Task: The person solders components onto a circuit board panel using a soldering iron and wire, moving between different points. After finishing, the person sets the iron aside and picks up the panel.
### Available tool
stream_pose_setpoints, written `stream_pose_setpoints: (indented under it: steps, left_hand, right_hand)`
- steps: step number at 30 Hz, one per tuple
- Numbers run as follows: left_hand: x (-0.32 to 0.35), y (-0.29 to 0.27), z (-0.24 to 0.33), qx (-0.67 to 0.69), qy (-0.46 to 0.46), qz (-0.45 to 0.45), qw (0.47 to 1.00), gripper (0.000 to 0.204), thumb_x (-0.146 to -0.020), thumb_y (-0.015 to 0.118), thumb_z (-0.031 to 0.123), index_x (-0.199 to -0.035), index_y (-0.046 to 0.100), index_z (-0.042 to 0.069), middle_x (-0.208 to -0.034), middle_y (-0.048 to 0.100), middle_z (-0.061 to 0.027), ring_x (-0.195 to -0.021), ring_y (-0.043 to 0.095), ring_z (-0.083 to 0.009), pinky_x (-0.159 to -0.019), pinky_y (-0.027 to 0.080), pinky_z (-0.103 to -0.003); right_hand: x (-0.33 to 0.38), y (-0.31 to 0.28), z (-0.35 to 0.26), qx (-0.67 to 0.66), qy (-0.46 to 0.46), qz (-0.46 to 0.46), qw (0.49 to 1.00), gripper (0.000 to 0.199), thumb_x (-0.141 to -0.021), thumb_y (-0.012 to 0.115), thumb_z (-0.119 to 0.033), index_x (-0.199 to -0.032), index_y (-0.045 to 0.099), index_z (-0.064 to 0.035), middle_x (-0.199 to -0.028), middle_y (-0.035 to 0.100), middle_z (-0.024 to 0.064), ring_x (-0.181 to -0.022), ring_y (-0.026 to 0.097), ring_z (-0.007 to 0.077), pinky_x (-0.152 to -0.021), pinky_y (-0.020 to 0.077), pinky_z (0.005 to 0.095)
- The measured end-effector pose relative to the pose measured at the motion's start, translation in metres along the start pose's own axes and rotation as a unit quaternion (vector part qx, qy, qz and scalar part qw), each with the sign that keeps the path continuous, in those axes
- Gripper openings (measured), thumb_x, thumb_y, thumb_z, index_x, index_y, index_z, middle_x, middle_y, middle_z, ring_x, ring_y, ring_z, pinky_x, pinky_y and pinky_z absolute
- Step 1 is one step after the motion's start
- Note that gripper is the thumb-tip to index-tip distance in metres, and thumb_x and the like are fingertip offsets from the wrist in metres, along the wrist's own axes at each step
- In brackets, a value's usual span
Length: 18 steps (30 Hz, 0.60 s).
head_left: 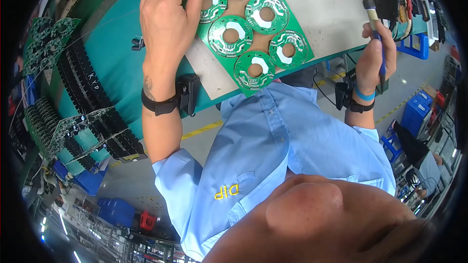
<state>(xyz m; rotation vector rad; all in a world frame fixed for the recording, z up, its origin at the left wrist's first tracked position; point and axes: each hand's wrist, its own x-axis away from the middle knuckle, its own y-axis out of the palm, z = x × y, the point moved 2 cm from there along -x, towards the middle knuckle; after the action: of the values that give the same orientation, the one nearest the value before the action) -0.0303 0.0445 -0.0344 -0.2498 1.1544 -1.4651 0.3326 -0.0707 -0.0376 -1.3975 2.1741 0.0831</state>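
Clearly the work is mid-course: the left hand (168,22) lies on the far left edge of a green circuit-board panel made of six ring-shaped boards with white arcs (251,24), thumb and fingers pinched together on the rim of the ring at that corner, steadying it. The panel rests flat on a pale grey work mat (321,17) that covers the teal bench top (114,44). The right hand (373,56) is off to the right, past the bench edge and well apart from the panel, its fingers closed round the blue handle of a soldering iron (371,12) whose tip points away toward the far side.

How much of the panel has been soldered cannot be told; the joints are too small to see. Judging from the iron held clear of the boards, no joint is being worked at this instant, and the panel looks as if it has some attention left to come.

On the left of the bench, black slotted racks (92,117) hold more green ring-shaped panels (48,36). Both wrists carry dark straps, and a light blue shirt (273,151) fills the near part of the view.
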Motion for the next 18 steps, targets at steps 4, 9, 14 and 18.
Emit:
stream_pose_setpoints:
  steps: [4,9,14,18]
  left_hand:
    - [0.0,0.002,-0.001,-0.021,0.016,-0.002,1.0,0.01,-0.097,0.077,0.013,-0.101,0.076,0.004,-0.092,0.073,-0.0073,-0.082,0.071,-0.0229,-0.077,0.054,-0.035]
    - [0.001,-0.002,0.002,-0.057,0.029,0.002,0.998,0.009,-0.096,0.077,0.014,-0.099,0.076,0.005,-0.091,0.073,-0.0064,-0.082,0.071,-0.0226,-0.078,0.052,-0.036]
    - [0.001,-0.006,0.004,-0.073,0.021,0.011,0.997,0.009,-0.096,0.077,0.014,-0.098,0.076,0.006,-0.09,0.073,-0.0059,-0.082,0.071,-0.0222,-0.078,0.052,-0.037]
    - [0.0,-0.006,0.001,-0.069,0.013,0.017,0.997,0.009,-0.095,0.077,0.013,-0.1,0.076,0.005,-0.091,0.074,-0.0061,-0.084,0.071,-0.0221,-0.078,0.052,-0.037]
  right_hand:
    - [-0.014,0.03,-0.026,0.043,-0.07,-0.155,0.985,0.035,-0.103,0.059,-0.013,-0.129,0.068,0.0091,-0.105,0.073,0.0197,-0.096,0.066,0.0247,-0.092,0.0522,0.0392]
    - [-0.021,0.053,-0.033,-0.048,-0.086,-0.269,0.958,0.029,-0.098,0.067,-0.005,-0.123,0.071,0.0078,-0.099,0.075,0.0186,-0.088,0.07,0.0248,-0.081,0.0544,0.0338]
    - [-0.014,0.051,-0.025,-0.065,-0.094,-0.263,0.958,0.027,-0.098,0.068,-0.006,-0.122,0.071,0.0077,-0.098,0.075,0.0186,-0.086,0.069,0.0246,-0.079,0.0541,0.0339]
    - [-0.003,0.046,-0.013,-0.048,-0.102,-0.211,0.971,0.027,-0.1,0.068,-0.006,-0.124,0.07,0.0065,-0.101,0.075,0.0189,-0.086,0.069,0.0238,-0.08,0.0548,0.0337]
